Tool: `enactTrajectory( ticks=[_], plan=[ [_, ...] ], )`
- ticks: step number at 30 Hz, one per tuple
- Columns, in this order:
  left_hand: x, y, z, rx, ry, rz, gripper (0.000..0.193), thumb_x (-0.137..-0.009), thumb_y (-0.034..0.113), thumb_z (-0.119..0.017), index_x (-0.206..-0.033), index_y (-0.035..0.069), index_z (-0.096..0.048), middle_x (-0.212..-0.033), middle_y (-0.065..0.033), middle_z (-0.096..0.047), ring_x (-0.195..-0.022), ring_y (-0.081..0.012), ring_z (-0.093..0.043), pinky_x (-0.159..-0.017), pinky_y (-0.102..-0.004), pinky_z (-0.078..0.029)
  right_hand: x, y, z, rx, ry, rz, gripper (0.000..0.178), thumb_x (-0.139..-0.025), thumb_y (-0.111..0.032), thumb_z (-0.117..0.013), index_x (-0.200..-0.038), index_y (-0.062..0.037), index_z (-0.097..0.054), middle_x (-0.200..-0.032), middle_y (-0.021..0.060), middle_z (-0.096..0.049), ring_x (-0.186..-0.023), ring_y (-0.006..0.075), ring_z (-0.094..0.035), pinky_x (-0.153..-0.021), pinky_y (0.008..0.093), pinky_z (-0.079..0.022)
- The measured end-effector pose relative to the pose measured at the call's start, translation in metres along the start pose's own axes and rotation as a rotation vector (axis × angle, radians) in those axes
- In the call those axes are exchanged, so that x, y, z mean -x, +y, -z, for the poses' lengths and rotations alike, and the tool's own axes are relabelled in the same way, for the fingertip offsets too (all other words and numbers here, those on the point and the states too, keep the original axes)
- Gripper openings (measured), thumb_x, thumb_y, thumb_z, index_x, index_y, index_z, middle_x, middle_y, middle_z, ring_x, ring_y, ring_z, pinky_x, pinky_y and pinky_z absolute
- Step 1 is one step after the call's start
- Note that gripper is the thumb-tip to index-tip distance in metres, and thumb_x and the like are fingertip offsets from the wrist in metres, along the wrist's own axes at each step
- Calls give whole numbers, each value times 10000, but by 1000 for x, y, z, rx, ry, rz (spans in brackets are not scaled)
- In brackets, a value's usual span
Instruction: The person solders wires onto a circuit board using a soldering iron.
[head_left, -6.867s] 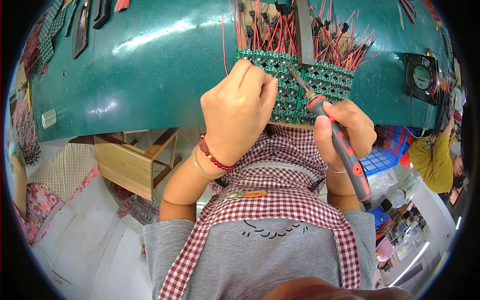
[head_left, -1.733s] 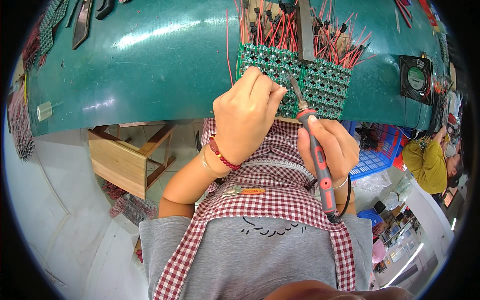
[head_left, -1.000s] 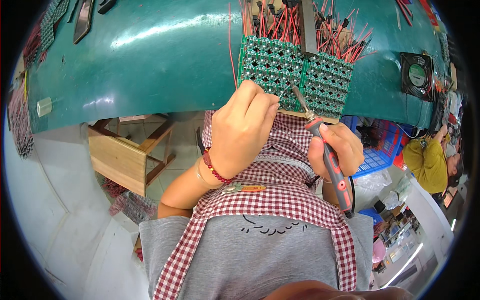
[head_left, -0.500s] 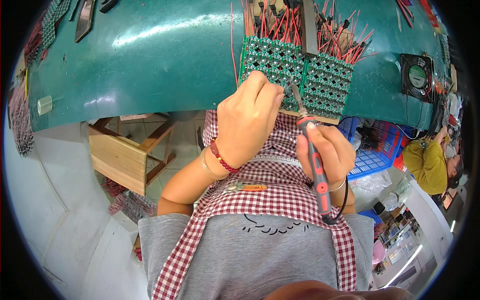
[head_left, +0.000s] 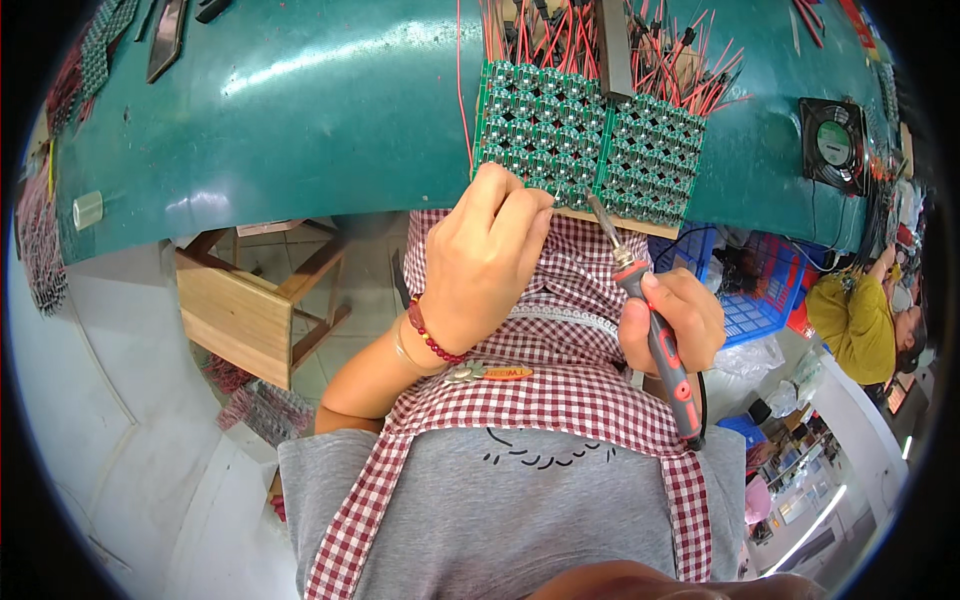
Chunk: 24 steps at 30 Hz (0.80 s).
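Observation:
My left hand [head_left: 486, 250] is closed in a pinch at the near edge of the green circuit boards [head_left: 540, 130]. A thin red wire [head_left: 462, 95] runs down the table into this hand; its stretch inside the fingers is hidden, and a small pale tip shows at the fingertips. Wrapped around the grey-and-red handle of a soldering iron [head_left: 662, 345], my right hand [head_left: 682, 318] holds it tilted. The iron's metal tip is by the boards' near edge, just right of my left fingertips; contact cannot be made out.
Red wires with black connectors [head_left: 560, 35] lie behind the boards, beside a dark bar [head_left: 614, 50]. A small fan [head_left: 834, 145] stands at right on the green table [head_left: 330, 130]. Below are a wooden stool [head_left: 235, 315] and a blue crate [head_left: 750, 310]. Another person [head_left: 855, 320] sits far right.
Both hands have shifted nearer to me along the boards. The soldering iron's tip has moved from over the boards to their near edge. My left hand stays pinched.

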<state>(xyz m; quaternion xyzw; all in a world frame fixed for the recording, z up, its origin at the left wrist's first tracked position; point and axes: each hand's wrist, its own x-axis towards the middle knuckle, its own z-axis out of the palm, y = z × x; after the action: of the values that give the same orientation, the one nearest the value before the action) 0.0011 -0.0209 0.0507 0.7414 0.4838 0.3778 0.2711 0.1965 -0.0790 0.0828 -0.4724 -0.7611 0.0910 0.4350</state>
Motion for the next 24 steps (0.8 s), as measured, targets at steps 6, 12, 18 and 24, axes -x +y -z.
enactTrajectory(
  ticks=[6, 12, 18, 24],
  plan=[
    [1, 1, -5, 6, 44, -14, 151, -772, -14, -750, -884, 45, -669, -827, -64, -567, -617, -208, -595, -526, -327, -472, 1, 4, -5, 9, -4, -13, 254, -738, -6, -707, -977, 55, -646, -674, 135, -629, -500, 232, -594, -451, 306, -469],
    [1, 0, -4, -34, -6, -30, 121, -799, 33, -703, -895, 48, -631, -831, -70, -530, -687, -236, -608, -575, -349, -500, 2, 7, -7, 1, -30, 19, 211, -760, 12, -685, -950, 81, -626, -654, 157, -617, -482, 228, -571, -432, 310, -459],
    [-1, -2, -7, -21, 18, -41, 143, -781, -11, -740, -887, 39, -660, -828, -72, -570, -638, -222, -611, -533, -339, -487, 5, 6, -8, 9, -76, 18, 235, -751, 16, -705, -966, 81, -635, -689, 172, -635, -508, 239, -594, -444, 308, -470],
    [-4, -3, -10, -25, 24, -32, 136, -786, -8, -737, -887, 33, -656, -834, -75, -572, -653, -232, -616, -544, -337, -490, 0, -6, -6, 60, -175, -37, 354, -723, 33, -766, -1061, 53, -662, -794, 135, -657, -608, 232, -637, -498, 299, -501]
  ],
)
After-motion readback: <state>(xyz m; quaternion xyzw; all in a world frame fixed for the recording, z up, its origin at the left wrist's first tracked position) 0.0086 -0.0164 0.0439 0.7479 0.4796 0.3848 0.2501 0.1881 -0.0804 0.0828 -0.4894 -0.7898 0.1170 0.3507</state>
